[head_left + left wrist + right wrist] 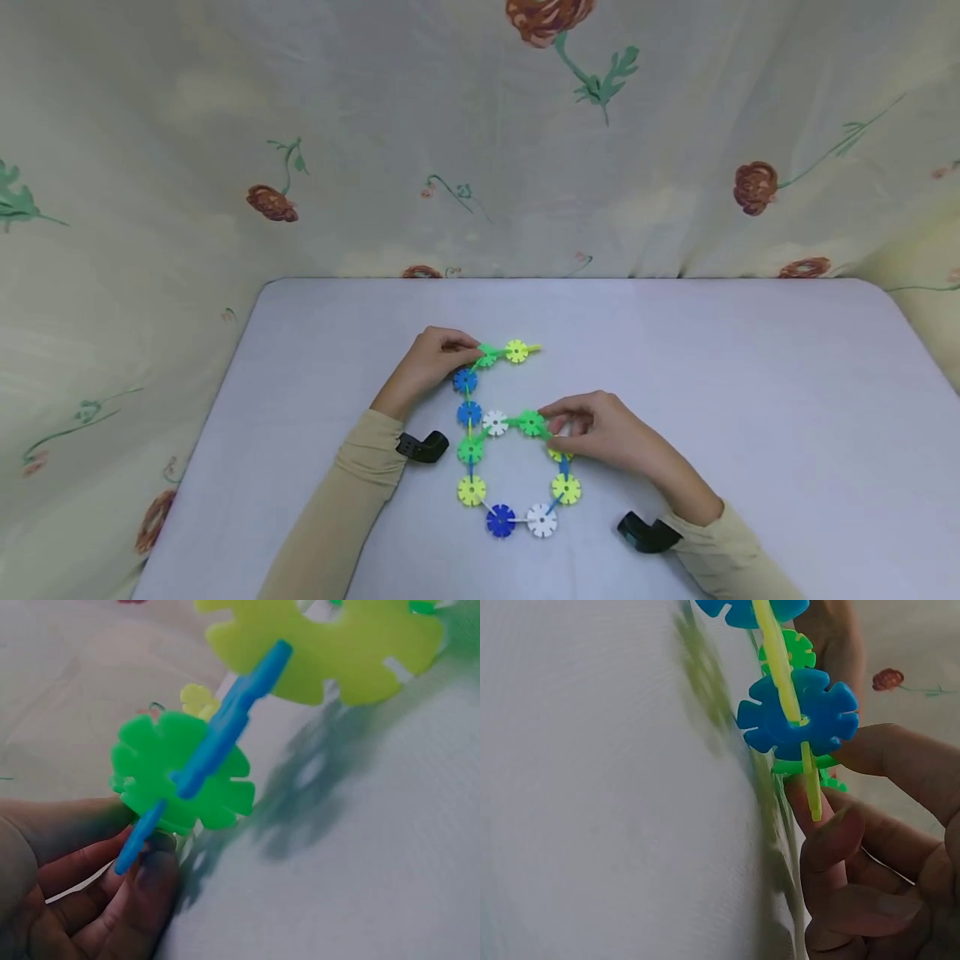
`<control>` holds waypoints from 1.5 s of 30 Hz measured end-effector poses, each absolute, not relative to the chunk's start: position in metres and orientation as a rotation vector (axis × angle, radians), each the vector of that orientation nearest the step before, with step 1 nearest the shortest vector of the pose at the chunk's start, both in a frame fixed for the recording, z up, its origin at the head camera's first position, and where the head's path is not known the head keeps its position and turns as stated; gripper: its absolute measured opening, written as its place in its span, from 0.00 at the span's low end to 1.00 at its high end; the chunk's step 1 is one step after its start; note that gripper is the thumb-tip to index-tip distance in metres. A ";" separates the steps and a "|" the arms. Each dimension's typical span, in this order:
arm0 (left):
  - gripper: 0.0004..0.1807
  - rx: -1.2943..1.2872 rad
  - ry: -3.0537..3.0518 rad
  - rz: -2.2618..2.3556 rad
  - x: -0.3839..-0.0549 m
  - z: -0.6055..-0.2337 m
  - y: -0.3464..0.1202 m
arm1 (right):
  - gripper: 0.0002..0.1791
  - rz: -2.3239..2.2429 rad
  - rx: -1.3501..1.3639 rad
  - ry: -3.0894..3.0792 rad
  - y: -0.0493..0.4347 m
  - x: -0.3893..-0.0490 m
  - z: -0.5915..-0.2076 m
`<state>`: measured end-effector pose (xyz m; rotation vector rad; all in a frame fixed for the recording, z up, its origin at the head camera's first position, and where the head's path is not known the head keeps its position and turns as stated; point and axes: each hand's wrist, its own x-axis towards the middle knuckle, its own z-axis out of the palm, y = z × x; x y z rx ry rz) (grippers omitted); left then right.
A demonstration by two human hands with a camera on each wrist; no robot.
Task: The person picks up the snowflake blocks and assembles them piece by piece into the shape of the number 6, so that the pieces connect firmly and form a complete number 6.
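Slotted plastic discs in green, yellow, blue and white are joined into a chain shaped like a 6. My left hand (441, 353) pinches the chain at the green disc (487, 356) near its top, beside a blue disc (465, 381). On the loop's upper right, my right hand (602, 428) pinches the chain around another green disc (532, 422), partly covering a yellow disc (558, 456). Close up in the left wrist view, thumb and fingers meet at a green disc (180, 769). In the right wrist view, fingers hold the chain behind a blue disc (799, 712).
A white-covered table (750, 358) lies under the chain. Behind it hangs a floral curtain (360, 150). Each wrist carries a black camera, the left one (423, 447) close to the chain and the right one (648, 533) lower right.
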<state>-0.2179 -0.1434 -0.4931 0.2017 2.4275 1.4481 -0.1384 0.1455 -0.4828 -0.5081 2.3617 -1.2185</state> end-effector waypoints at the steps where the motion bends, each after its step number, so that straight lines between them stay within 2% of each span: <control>1: 0.11 0.206 2.428 1.447 -0.218 -0.493 -0.143 | 0.22 -1.222 -0.508 2.345 0.147 -0.139 -0.483; 11: 0.21 0.241 2.462 1.406 -0.217 -0.491 -0.141 | 0.22 -1.242 -0.530 2.313 0.148 -0.141 -0.485; 45: 0.17 0.275 2.455 1.391 -0.215 -0.490 -0.146 | 0.22 -1.242 -0.503 2.274 0.148 -0.142 -0.487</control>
